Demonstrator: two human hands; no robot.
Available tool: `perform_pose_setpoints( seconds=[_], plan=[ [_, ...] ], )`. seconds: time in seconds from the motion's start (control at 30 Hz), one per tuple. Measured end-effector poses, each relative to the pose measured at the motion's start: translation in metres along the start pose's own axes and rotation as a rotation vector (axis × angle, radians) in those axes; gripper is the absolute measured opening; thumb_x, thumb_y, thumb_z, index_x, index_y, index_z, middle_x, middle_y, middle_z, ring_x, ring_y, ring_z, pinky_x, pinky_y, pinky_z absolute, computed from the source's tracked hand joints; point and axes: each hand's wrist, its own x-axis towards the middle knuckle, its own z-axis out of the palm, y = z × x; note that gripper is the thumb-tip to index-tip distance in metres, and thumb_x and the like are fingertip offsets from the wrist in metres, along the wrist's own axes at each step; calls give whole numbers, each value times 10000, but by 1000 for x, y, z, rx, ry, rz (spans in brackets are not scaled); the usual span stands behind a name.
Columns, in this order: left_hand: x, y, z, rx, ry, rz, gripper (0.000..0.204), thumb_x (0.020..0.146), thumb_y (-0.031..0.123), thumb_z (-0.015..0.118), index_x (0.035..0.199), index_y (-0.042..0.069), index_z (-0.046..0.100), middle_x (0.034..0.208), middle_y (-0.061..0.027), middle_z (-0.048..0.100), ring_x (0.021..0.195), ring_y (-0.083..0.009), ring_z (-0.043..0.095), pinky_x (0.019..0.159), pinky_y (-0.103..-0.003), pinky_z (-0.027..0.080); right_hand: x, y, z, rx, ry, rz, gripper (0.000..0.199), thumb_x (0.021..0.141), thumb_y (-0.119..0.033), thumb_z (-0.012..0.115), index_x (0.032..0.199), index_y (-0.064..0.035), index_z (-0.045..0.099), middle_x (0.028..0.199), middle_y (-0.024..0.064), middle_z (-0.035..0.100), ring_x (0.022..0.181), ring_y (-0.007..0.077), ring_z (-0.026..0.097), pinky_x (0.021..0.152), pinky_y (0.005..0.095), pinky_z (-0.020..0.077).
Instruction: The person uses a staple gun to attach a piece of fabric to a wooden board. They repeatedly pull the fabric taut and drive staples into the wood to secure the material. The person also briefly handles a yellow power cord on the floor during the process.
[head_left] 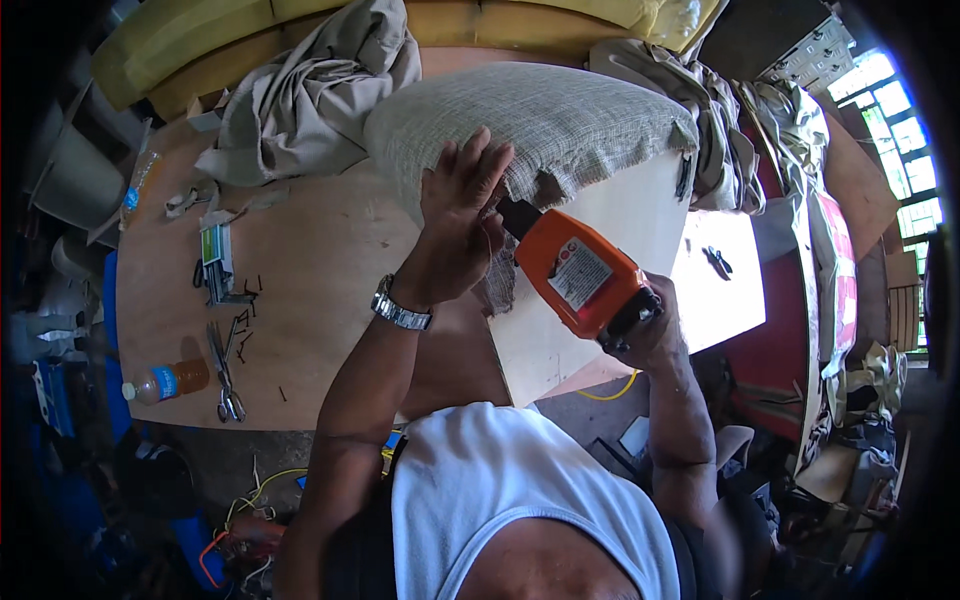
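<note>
Grey woven fabric [530, 110] covers a padded seat-like piece, its frayed edge hanging over a pale wooden panel [545, 350]. My left hand [455, 205] lies against the fabric near the corner, fingers stretched out and a metal watch on the wrist. An orange staple gun [580, 275] is gripped in my right hand [662, 325], on the right side of the tool. Its dark nose points up and left, at the fabric edge just beside my left fingers. The exact contact at the nose is hard to make out.
Scissors [224, 375], a bottle of amber liquid [168, 382], a small box [215, 250] and dark staple strips lie on the wooden table [330, 240] at left. Crumpled cloth [320, 95] sits behind. Pliers [717, 263] rest at right; a yellow hose [610, 393] runs below.
</note>
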Motion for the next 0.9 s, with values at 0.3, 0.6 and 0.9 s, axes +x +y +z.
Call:
perform_pose_setpoints(
  seconds=[0.3,0.6,0.9],
  plan=[
    [-13,-25,-35,-657,-118,-185,849,828,283,733,1535,83,310,1568,-158,351,1397,-284,393,1112,-396,322,8,-17,-3,-250,3,9,578,666,-57,814,1217,-48,640,932,140,728,868,296,735,769,365,572],
    [-17,-71,10,-326,334,-459,586,1075,390,294,1490,-20,343,1572,-176,321,1456,-254,300,1195,-383,198,-38,46,-20,-288,122,254,321,775,-193,847,995,-18,691,818,123,732,752,210,725,680,352,570],
    [-25,7,28,-11,250,-209,523,1080,315,254,1545,76,271,1614,-152,228,1499,-398,130,1192,-540,62,-44,63,-23,-269,30,323,319,765,-204,838,1035,-93,707,768,106,717,754,243,728,682,369,563]
  ],
)
